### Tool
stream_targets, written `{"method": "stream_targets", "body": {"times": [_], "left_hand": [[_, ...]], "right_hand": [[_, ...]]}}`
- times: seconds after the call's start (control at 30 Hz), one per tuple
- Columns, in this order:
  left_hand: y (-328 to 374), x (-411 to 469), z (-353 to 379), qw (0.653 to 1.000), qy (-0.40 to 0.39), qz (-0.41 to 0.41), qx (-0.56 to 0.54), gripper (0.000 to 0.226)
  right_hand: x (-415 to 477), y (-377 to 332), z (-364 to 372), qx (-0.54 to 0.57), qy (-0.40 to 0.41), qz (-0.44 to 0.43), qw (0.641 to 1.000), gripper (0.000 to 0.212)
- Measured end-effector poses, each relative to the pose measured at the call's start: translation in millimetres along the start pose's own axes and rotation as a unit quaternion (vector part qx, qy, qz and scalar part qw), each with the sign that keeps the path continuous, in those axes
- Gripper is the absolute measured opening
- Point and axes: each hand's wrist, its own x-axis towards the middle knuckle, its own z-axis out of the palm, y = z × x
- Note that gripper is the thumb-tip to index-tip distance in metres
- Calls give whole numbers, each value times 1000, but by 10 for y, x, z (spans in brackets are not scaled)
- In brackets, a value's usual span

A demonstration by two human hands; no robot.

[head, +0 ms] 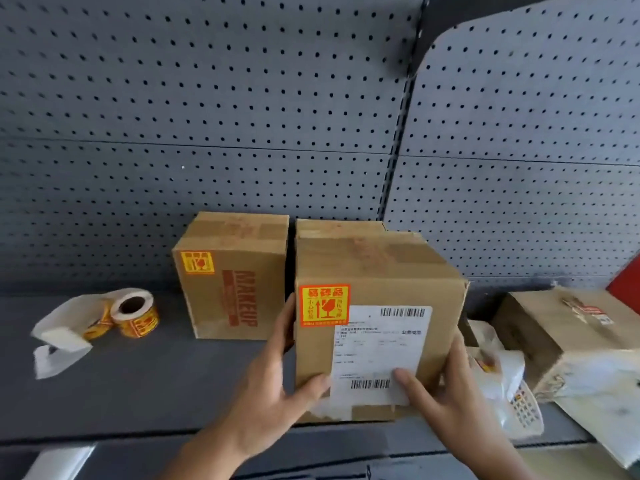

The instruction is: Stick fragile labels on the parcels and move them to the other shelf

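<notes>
A cardboard parcel (pixel 377 271) with an orange fragile label (pixel 323 305) and a white shipping label sits at the front of the grey shelf (pixel 138 382). My left hand (pixel 273 386) grips its left side, thumb on the front face. My right hand (pixel 446 393) grips its right side, thumb on the shipping label. A second parcel (pixel 235 282) printed MAKEUP, also bearing a fragile label, stands behind to the left. A third box edge shows directly behind the held parcel. The roll of fragile labels (pixel 133 311) lies on the shelf at the left.
A worn cardboard box (pixel 561 337) and crumpled white plastic bags (pixel 502 382) lie on the right shelf section. Loose white backing paper (pixel 59 341) trails from the label roll. A perforated grey back panel (pixel 242 133) rises behind. A red object pokes in at far right.
</notes>
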Motion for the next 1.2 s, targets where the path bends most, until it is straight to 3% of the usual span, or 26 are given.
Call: {"method": "stream_targets", "body": {"times": [0.17, 0.53, 0.8, 0.9, 1.07, 1.2], "left_hand": [[-209, -82, 20, 998, 5, -39, 48, 100], [-495, -26, 179, 992, -1, -77, 99, 108], [-477, -25, 258, 986, 11, -100, 129, 97], [-423, -62, 226, 980, -3, -126, 151, 92], [-307, -235, 36, 956, -53, -168, 236, 69], [-241, -356, -220, 917, -83, -201, 336, 63]], "right_hand": [[26, 268, 116, -1, -45, 13, 999, 92], [26, 524, 198, -69, -64, 81, 992, 71], [61, 436, 210, -154, -57, 132, 978, 64], [9, 316, 161, -278, -119, 169, 938, 64], [-153, 84, 113, -422, -262, 237, 835, 65], [-194, -248, 275, -451, -275, 208, 823, 54]]}}
